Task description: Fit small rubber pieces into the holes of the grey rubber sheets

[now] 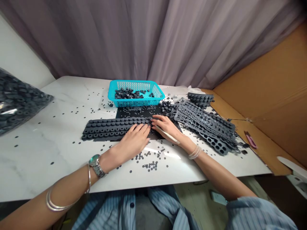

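A long black sheet of moulded rubber parts (107,126) lies crosswise before me, with rows of round, holed knobs standing up from it. My left hand (135,140) rests over its right part, fingers bent down onto the knobs and thumb tucked toward the end. Close beside it, my right hand (166,127) has its fingertips at the sheet's right end. A slim pale stick-like tool (169,135) is held in that hand and slants back toward the wrist. What the fingertips pinch is too small to make out. Under the sheet is a flat black mat (121,112).
Behind the sheet stands a turquoise basket (137,103) with loose black parts. Perforated black sheets (206,123) are piled at right, near a pink cutter (250,140). Small black discs (151,166) dot the white table (72,172). A bag of black parts (19,102) is at left.
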